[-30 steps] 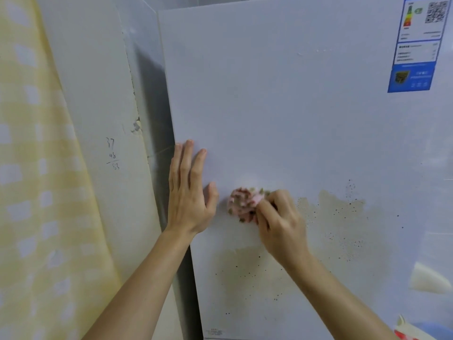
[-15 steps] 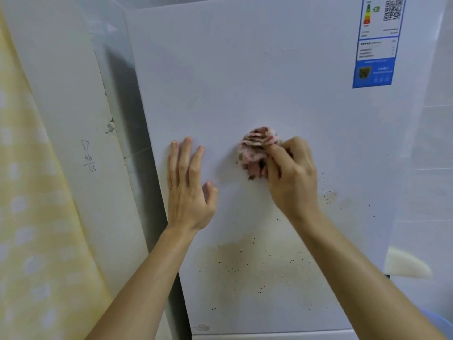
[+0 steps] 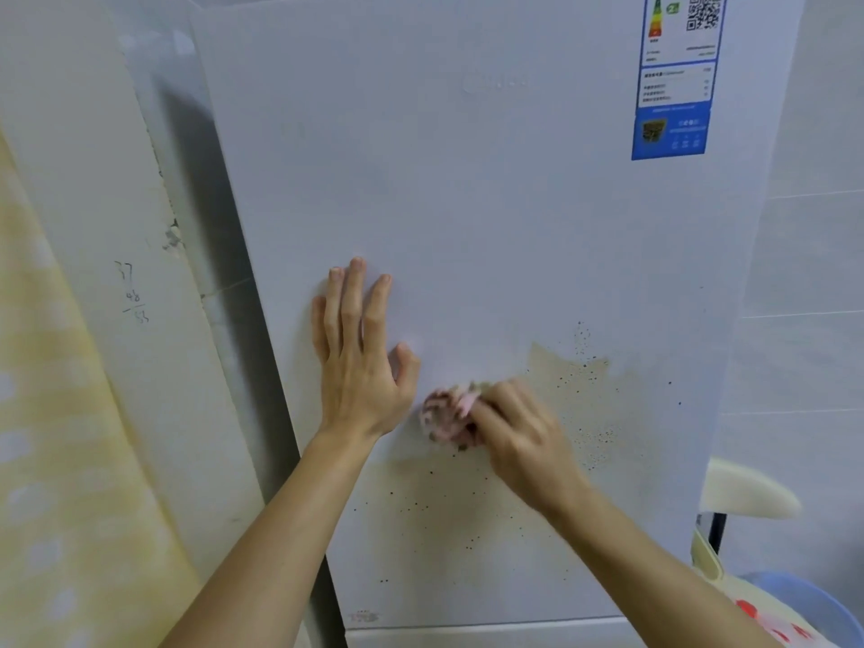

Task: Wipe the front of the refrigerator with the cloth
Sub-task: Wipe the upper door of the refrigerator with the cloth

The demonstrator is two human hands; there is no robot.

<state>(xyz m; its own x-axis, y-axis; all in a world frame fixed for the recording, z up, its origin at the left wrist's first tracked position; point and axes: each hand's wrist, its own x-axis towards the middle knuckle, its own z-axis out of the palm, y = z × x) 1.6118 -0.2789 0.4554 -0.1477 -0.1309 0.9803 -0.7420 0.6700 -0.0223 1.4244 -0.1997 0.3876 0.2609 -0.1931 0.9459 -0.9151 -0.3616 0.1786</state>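
Observation:
The white refrigerator door (image 3: 491,189) fills the middle of the view. A brownish stain with dark specks (image 3: 575,404) spreads over its lower half. My left hand (image 3: 360,362) lies flat against the door with fingers straight and pointing up. Just to its right, my right hand (image 3: 519,437) grips a bunched pink patterned cloth (image 3: 444,416) and presses it on the door at the stain's left edge. The right hand is motion-blurred.
A blue energy label (image 3: 675,81) sticks to the door's upper right. A white wall with pencilled numbers (image 3: 133,292) and a yellow checked curtain (image 3: 51,437) stand at the left. A white chair (image 3: 743,493) and a blue basin (image 3: 804,600) sit at the lower right.
My right hand has moved the cloth down and a little left, from above the stain to its left edge. My left hand stays flat on the door.

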